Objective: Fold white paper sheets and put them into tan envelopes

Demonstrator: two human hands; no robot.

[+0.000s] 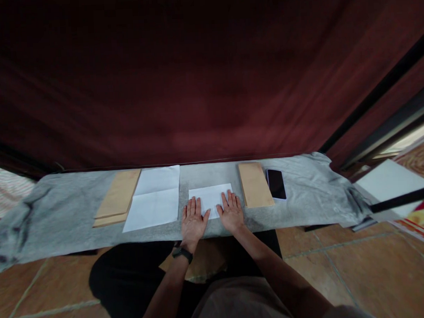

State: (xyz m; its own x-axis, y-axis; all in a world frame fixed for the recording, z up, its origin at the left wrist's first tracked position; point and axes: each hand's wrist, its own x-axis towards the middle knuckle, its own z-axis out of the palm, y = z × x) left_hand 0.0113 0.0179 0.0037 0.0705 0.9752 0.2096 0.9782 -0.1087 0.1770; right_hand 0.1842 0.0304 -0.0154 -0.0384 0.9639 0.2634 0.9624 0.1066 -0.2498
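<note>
A folded white sheet of paper (211, 196) lies flat on the grey cloth in front of me. My left hand (193, 219) rests palm down over its left end, fingers stretched out and thumb pointing inward. On the right end lies my right hand (231, 212), also flat with its fingers spread. Neither hand grips anything. Left of them is a larger white sheet (155, 199) with a crease across its middle. Close to the right hand sits a stack of brown envelopes (257, 185).
The narrow table has a grey cloth (308, 187) over it. More brown envelopes (117, 196) lie at the left, partly beside the creased sheet. A phone (276, 184) lies face up at the right. Dark red fabric (194, 84) hangs behind the table, and a black bar (403, 198) stands at the right.
</note>
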